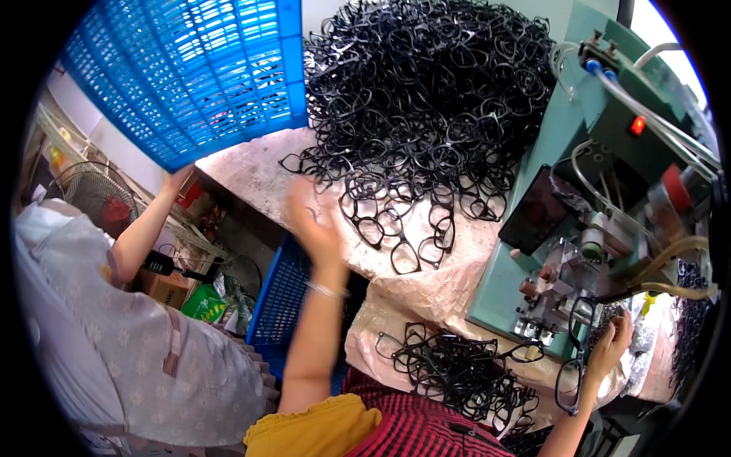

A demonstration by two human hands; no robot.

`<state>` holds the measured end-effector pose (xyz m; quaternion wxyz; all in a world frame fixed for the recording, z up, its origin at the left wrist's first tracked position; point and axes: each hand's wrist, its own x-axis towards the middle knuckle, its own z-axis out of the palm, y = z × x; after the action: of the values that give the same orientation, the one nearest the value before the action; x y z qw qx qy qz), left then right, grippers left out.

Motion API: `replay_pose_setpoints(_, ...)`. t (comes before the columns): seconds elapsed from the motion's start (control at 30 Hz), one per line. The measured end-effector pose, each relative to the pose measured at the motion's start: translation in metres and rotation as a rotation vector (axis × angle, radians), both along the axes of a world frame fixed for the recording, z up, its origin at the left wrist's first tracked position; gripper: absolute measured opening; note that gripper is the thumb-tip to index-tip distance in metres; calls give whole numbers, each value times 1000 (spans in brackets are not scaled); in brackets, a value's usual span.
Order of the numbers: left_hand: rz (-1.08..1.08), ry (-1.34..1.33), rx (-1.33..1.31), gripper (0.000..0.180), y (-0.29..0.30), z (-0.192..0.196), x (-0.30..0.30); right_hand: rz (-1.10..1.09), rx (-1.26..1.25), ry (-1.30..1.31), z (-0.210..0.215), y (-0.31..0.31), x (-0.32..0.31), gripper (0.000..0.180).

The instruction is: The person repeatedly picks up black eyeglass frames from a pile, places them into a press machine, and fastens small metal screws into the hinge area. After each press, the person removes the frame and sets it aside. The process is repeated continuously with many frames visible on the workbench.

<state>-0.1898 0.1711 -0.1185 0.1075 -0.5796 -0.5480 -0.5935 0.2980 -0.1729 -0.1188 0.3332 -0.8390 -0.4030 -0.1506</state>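
My left hand (311,221), smeared by motion, is over the table's left edge with thumb and fingers apart and nothing visible in it. Just beyond it spreads a large heap of black eyeglass frames (426,99), with several loose ones at its near side. At the right, my right hand (611,346) has its fingers curled beside the green machine (499,286); whatever they pinch is too small or hidden. One black eyeglass frame (569,381) hangs upright between that hand and the machine's metal fixture (560,293); I cannot tell what supports it.
A co-worker's hand (177,179) supports a tilted blue plastic crate (205,76) at the upper left. Another blue crate (278,297) stands below the table edge. A smaller pile of black frames (449,369) lies close to my lap. Hoses and a red light sit on the machine.
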Motion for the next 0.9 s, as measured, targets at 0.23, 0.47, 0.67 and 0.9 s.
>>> replay_pose_setpoints(0.23, 105, -35, -492, 75, 140, -41, 27, 1, -61, 120, 8, 0, -4, 16)
replay_pose_setpoints(0.47, -40, -77, -582, 70, 132, -11, 50, -17, 190, 27, 11, 11, -28, 16)
replay_pose_setpoints(0.67, 112, -93, -174, 37, 96, -3, -14, -89, 351, 259, 16, 5, -34, 12)
replay_pose_setpoints(0.9, 29, -387, -428, 43, 161, -64, -106, 153, 487, 581, 67, 21, -76, 19)
